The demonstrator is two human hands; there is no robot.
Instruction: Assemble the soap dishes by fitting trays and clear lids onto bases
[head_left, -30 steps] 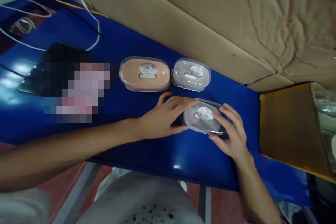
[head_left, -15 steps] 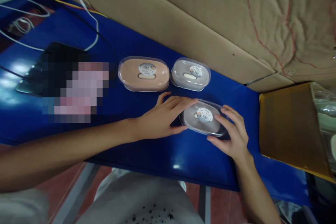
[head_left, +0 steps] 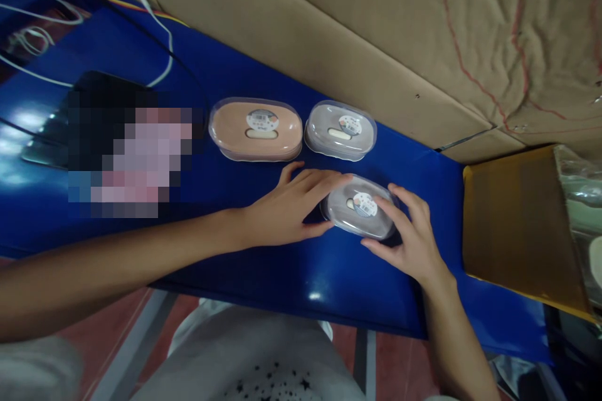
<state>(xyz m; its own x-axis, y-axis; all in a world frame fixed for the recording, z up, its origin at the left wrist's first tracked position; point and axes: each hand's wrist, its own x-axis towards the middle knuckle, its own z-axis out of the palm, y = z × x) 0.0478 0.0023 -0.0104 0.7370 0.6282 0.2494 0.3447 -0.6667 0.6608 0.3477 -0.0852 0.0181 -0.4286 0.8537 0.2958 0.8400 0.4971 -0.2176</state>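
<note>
A grey oval lidded box [head_left: 341, 216] with a clear cover and a round label lies on the blue table between my hands. My left hand [head_left: 294, 203] grips its left end, thumb at the near side and fingers over the far edge. Around the right end, my right hand [head_left: 411, 232] holds it with the thumb at the near rim and the fingers on top and at the far side. Behind it stand a peach oval box [head_left: 230, 122] and another grey oval box [head_left: 320, 126], side by side, both with clear covers and labels.
An open cardboard box [head_left: 512, 225] with plastic-wrapped things stands at the right. To the left lies a dark flat device [head_left: 51, 144] beside a blurred-out patch. White cables [head_left: 169, 56] run over the back left. Brown cardboard [head_left: 305, 25] walls the blue table's [head_left: 263, 276] far side.
My right hand has moved slightly left, in toward the box. The clear cover now sits closer around the grey box, its right end shifted left. My left hand stays at the left end.
</note>
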